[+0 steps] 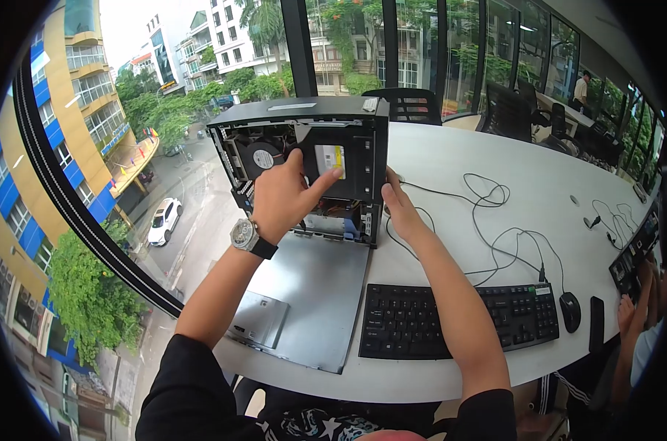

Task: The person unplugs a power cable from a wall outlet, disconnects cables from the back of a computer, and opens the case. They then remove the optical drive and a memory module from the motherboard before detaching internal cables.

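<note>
Open black small desktop computer case stands at 12 o'clock on white round table. Left hand, steel wristwatch on wrist, reaches into case. Thumb and index finger spread, laid unclenched on black drive bay with yellow-white sticker. Right hand at 3 o'clock of case, pressed to its edge. Fingertips hidden, so cannot tell grasp. Grey sheet-metal side panel lies flat at 6 o'clock of case. Black keyboard at 4 o'clock.

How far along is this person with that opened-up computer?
Done: the side panel is off and lies flat on the table. In hand: the left hand presses on the drive inside the computer case, while the right hand braces its edge. Left: the case is open, panel not yet back on.
</note>
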Tool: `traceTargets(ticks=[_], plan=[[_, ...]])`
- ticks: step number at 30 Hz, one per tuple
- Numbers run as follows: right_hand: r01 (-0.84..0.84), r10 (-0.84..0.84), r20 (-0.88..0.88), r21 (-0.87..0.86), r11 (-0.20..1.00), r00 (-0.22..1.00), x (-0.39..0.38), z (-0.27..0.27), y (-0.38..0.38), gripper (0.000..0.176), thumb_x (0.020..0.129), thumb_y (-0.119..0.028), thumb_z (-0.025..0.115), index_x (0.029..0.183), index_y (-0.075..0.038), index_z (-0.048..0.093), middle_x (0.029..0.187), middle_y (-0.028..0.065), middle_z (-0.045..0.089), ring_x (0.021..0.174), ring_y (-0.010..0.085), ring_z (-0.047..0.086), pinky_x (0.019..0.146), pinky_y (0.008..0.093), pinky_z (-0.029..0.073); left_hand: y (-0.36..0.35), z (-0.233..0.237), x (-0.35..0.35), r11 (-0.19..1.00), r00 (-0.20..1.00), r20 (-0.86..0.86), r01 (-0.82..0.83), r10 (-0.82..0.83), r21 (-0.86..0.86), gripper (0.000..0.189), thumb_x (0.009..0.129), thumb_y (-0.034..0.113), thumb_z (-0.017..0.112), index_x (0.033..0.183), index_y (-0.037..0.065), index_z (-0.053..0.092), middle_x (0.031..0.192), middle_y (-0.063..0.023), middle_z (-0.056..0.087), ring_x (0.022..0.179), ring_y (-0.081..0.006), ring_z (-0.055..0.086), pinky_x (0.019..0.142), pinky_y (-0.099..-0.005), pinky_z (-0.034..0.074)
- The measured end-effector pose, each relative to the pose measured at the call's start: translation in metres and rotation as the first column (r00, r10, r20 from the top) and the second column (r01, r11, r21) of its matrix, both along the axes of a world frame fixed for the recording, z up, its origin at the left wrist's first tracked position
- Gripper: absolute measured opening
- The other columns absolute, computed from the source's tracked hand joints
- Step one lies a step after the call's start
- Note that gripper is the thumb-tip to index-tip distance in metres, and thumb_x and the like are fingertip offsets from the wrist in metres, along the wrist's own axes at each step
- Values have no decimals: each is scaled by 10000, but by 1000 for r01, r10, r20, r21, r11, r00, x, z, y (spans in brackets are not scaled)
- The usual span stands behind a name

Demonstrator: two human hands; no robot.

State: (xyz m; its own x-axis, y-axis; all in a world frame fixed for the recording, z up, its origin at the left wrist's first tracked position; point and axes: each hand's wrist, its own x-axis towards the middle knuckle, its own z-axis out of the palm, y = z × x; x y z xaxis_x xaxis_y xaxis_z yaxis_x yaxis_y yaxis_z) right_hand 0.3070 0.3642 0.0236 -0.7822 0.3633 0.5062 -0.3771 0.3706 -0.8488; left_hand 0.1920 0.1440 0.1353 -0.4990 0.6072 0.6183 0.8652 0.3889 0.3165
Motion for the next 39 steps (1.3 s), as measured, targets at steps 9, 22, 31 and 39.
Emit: traceTargets(ticks=[9,22,31,39], plan=[[-11,5,119,51,999,993,3,3,7,909,1023,-726,324,1601,-27,262,1565,267,424,1508,349,347,1226,402,242,-34,4,-21,980,978,89,193,-189,-46,523,945,549,677,956,31,609,707,-98,709,635,-262,714,599,-346,526],[444,-339,-352,861,249,872,-33,67,-157,152,908,-153,727,957,-34,646,857,85,654,662,252,712,558,356,563,-120,-49,-196,878,776,442,294,-450,377,841,973,518,662,1563,14,339,1524,-197,461,1426,-294,437,1190,-417,334],[425,-394,-381,905,28,836,-107,36,-167,204,834,-82,719,1026,-20,687,852,78,640,731,250,731,602,358,589,-70,-69,-221,672,311,602,453,-735,586,1045,832,526,823,1578,-8,321,1420,-168,571,1302,-215,530,1114,-342,378],[548,-168,-536,836,34,828,-153,26,-167,310,836,43,695,1140,-14,726,1011,133,750,835,278,746,721,363,599,-76,-83,-224,588,359,466,512,-809,626,977,876,575,750,1588,42,346,1474,-211,533,1407,-269,465,1192,-367,305]])
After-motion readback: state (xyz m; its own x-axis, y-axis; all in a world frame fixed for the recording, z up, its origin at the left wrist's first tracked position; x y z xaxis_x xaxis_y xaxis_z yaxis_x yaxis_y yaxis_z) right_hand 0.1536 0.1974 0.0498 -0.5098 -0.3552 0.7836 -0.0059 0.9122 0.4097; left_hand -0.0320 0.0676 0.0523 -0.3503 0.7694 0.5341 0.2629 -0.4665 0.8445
